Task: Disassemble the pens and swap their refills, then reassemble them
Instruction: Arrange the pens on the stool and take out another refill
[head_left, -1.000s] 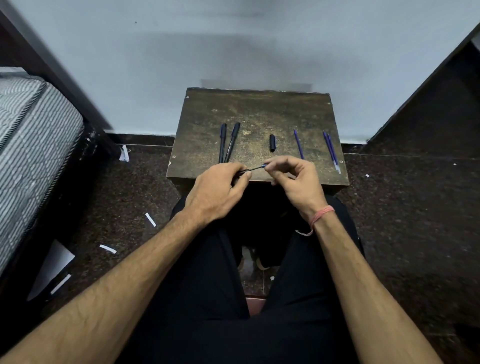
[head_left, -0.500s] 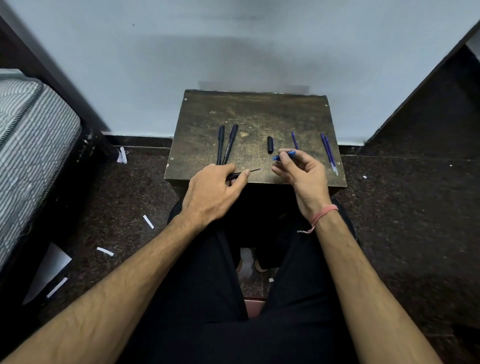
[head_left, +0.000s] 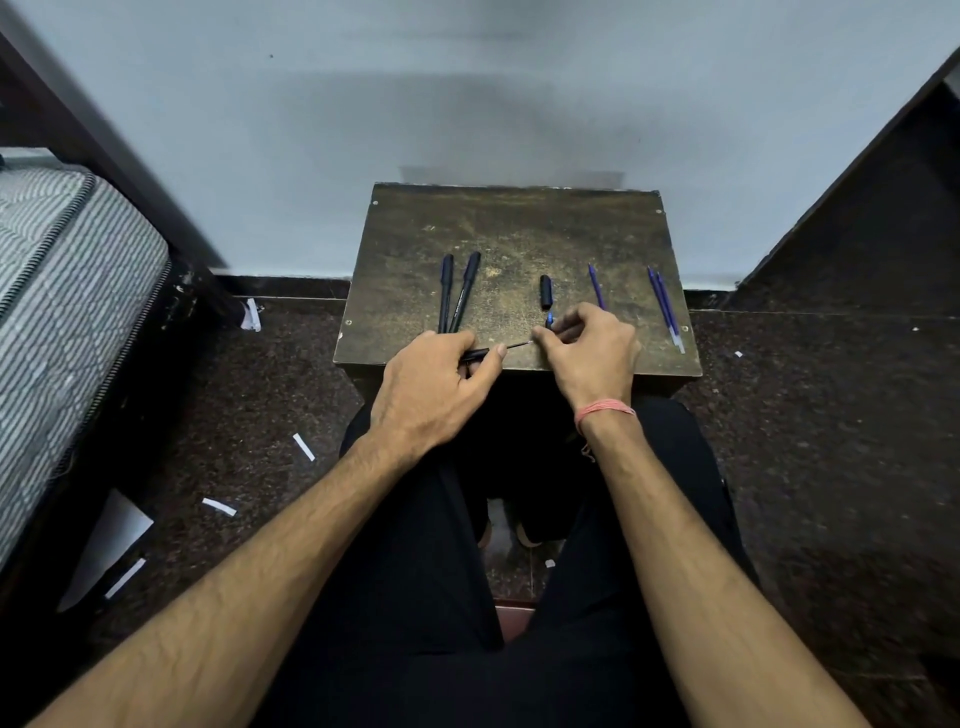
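Left hand (head_left: 431, 384) fingers gripped black pen barrel (head_left: 475, 355); right hand (head_left: 589, 351) fingers pinched its thin refill (head_left: 517, 344). Best drawn straight along barrel axis, barrel steadied over counter (head_left: 519, 228).

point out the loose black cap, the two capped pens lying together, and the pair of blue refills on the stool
loose black cap (head_left: 545, 291), head view, middle of the cap
two capped pens (head_left: 464, 296), head view, barrel of the right-hand pen
pair of blue refills (head_left: 663, 301), head view, mid-length where the two lie side by side

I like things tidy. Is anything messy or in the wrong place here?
Yes. White paper scraps lie scattered on the dark floor beside the bed. On the small table, the pens lie in neat rows.
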